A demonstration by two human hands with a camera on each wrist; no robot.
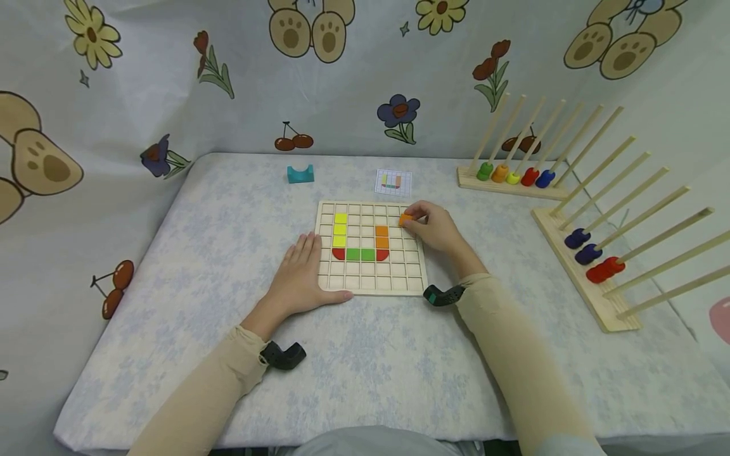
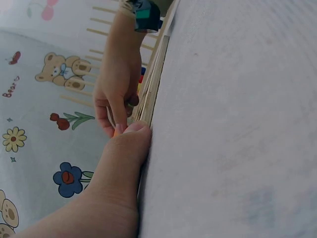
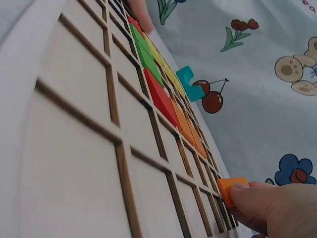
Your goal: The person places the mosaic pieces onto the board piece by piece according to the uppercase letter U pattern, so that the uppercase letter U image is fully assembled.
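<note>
A wooden grid board (image 1: 360,281) lies on the table. In it sit yellow tiles (image 1: 339,229) on the left, green tiles (image 1: 361,254) along the bottom, a red tile (image 1: 339,254) at each lower corner and orange tiles (image 1: 382,237) on the right. My right hand (image 1: 435,227) pinches another orange tile (image 3: 232,190) between thumb and fingers, over the board's upper right part. Flat at the board's left and lower edge rests my left hand (image 1: 300,277), fingers straight and thumb along the near side. The left wrist view shows its thumb (image 2: 126,156) against the board's edge.
Behind the board lie a pattern card (image 1: 393,182) and a teal notched block (image 1: 300,174). Two wooden peg stands, one at the back (image 1: 513,183) and one at the right (image 1: 587,278), carry coloured beads and tall upright rods. A patterned curtain (image 1: 239,107) hangs behind the table.
</note>
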